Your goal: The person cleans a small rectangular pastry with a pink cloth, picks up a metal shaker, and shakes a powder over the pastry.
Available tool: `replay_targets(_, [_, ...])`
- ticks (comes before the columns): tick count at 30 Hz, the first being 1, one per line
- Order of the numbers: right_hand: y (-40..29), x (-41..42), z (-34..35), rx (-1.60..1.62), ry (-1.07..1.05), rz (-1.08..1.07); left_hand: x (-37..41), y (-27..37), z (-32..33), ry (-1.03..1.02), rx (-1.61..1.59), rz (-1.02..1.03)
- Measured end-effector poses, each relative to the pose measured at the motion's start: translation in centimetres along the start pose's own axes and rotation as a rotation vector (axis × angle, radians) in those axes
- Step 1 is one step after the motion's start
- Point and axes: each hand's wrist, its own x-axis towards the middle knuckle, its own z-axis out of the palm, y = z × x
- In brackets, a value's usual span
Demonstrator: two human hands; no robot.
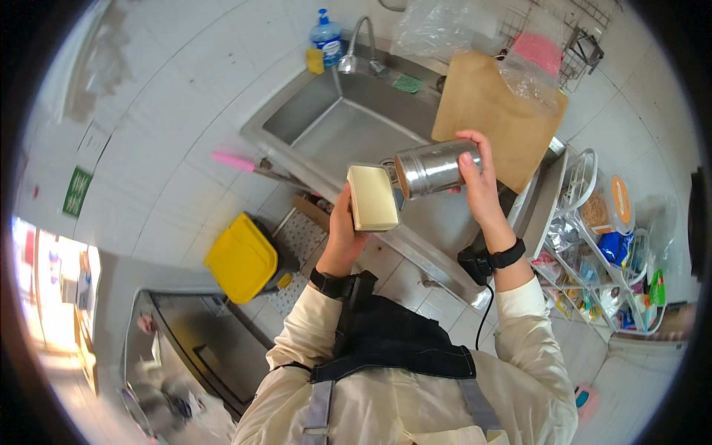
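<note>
My left hand (343,231) grips a small rectangular container (374,197) with a pale yellow surface, perhaps a clear box with yellow contents. Beside it, my right hand (479,178) holds a shiny metal canister (436,167) tilted on its side. The canister's brownish end faces the yellow container, and a narrow gap lies between the two. Both are over the near part of a stainless steel sink (334,119). What the canister holds cannot be told.
A brown board (478,100) lies across the sink's right side, a plastic bag on it. Behind stand a faucet (349,62) and a blue soap bottle (326,41). A yellow-lidded bin (242,258) is at lower left, a loaded white rack (601,245) at right.
</note>
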Motion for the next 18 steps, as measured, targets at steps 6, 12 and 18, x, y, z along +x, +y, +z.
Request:
replay_targets(6, [-0.2, 6.5, 0.6, -0.160, 0.047, -0.042, 8.3, 2.1, 1.2, -0.082, 0.039, -0.145])
replay_targets(12, [-0.1, 9.8, 0.7, -0.206, 0.147, 0.035, 13.7, 3.7, 1.3, -0.156, 0.085, -0.285])
replay_targets(18, [-0.2, 10.9, 0.7, -0.294, 0.257, -0.009, 15.4, 4.0, 2.3, -0.197, 0.096, -0.324])
